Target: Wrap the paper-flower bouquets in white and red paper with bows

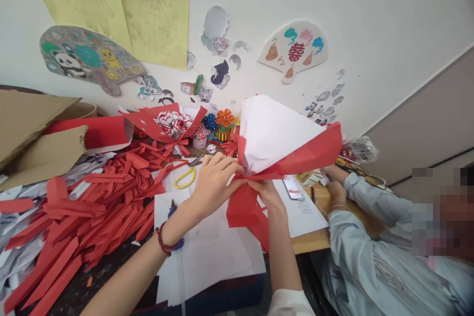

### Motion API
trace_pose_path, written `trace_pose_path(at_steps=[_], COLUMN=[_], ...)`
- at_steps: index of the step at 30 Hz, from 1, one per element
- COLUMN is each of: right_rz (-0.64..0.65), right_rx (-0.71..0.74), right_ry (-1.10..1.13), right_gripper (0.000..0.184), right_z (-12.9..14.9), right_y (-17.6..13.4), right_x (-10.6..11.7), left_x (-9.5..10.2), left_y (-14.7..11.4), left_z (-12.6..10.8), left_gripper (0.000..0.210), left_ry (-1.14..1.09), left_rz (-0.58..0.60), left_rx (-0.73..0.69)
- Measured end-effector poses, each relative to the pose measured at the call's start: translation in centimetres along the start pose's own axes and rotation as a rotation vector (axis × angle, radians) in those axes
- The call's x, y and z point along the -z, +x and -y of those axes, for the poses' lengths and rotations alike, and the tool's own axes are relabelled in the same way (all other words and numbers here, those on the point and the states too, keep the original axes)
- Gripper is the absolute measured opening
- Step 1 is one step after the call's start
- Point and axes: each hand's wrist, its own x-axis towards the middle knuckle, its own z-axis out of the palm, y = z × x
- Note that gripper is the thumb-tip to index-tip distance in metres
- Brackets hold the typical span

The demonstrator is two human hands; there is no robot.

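Between my two hands is a bouquet wrapper [281,133] of white paper inside red paper, gathered at its neck, with its wide end toward the wall. My left hand [217,180] pinches the gathered neck from the left, fingers bent over it. At the underside of the neck, my right hand [267,191] is closed on the paper, its fingers partly hidden. A red paper tail [242,210] hangs below the grip, over white sheets [211,256]. Yellow-handled scissors [185,177] lie left of my left hand. Behind my left wrist, a blue tool [171,210] is partly hidden.
Folded red paper strips [122,197] heap up at the left beside cardboard [33,128]. A red-and-white paper bouquet [174,123] and small flower pots [224,128] stand by the wall. At right are a phone [294,188] and another person's hands [336,185].
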Motion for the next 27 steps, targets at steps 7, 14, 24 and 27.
trace_pose_path(at_steps=[7, 14, 24, 27], right_rz=[0.031, -0.019, -0.069, -0.064], right_rx=[0.043, 0.034, 0.056, 0.045], right_ry=[-0.057, -0.073, -0.127, -0.119], right_gripper=[0.033, 0.041, 0.037, 0.029], right_z=[0.6, 1.9, 3.1, 2.8], right_y=[-0.4, -1.0, -1.6, -1.7], right_x=[-0.5, -1.7, -2.8, -2.4], left_x=[0.9, 1.2, 1.2, 1.2], left_y=[0.5, 0.1, 0.0, -0.1], left_z=[0.8, 0.6, 0.9, 0.8], left_gripper=[0.016, 0.017, 0.013, 0.011], left_ry=[-0.043, 0.013, 0.031, -0.03], left_rz=[0.148, 0.027, -0.003, -0.001], left_rx=[-0.093, -0.119, -0.163, -0.137])
